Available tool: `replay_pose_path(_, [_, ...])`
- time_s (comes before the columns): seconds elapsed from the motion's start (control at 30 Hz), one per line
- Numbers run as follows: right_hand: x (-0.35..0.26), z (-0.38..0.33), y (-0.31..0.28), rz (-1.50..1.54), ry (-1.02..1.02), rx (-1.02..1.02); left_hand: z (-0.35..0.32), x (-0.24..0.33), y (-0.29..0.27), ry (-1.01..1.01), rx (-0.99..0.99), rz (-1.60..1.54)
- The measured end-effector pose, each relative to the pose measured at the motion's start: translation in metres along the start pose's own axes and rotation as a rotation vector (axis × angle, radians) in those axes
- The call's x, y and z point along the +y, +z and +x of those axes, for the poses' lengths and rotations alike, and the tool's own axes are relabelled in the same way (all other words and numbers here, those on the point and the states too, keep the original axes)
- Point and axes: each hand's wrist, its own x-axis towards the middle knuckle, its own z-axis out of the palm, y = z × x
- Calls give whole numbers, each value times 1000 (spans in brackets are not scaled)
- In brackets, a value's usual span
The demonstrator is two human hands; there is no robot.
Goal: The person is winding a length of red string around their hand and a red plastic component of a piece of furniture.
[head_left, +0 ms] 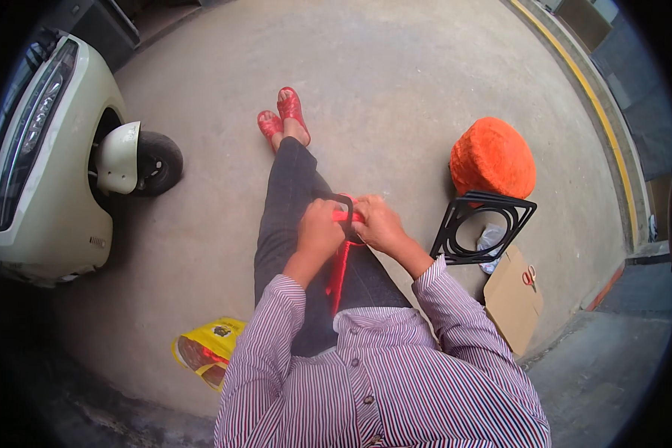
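Above my lap, my left hand is closed at the left side of a black curved bar, part of a small dark frame. Close beside it, my right hand is closed, with its fingers pinching a shiny red ribbon. A short stretch of the ribbon runs across between both hands at the bar. The rest hangs down over my dark trousers toward my shirt. My fingers hide most of the frame and exactly how the ribbon passes around it.
On the right stand a fuzzy orange stool and several stacked black square frames with rings. Near them lie a clear plastic bag and cardboard with red-handled scissors. A yellow bag and a pale scooter are left.
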Motion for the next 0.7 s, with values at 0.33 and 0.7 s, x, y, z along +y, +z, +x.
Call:
replay_pose_path(0.33, [-56,-85,-103,717,-323,-113,-51,12,-3,-259,-257,-677])
replay_pose_path(0.7, [-121,-154,-123,1503,-182,-475,-51,16,1,-436,-286,-665])
